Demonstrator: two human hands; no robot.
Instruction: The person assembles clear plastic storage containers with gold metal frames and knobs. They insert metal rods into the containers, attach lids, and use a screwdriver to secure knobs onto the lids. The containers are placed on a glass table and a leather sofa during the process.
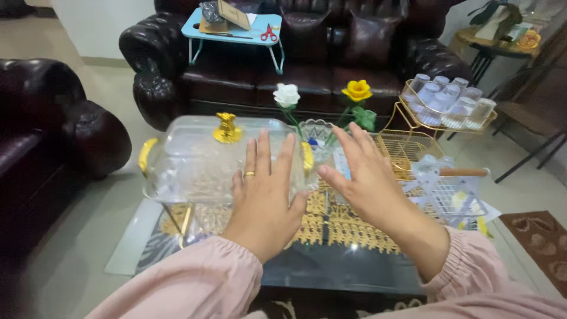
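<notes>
Reaching forward, both hands are spread wide and empty: left hand near the clear lidded dish at ten o'clock, right hand beside it; gripping both gold handles would steady it.

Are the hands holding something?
No. Both the left hand and right hand are open with fingers spread, above the clear box, gripping nothing.

The right part of the clear lidded serving dish with gold handles is covered by the left hand. What lies in the white wire basket is blurred, possibly papers.
</notes>
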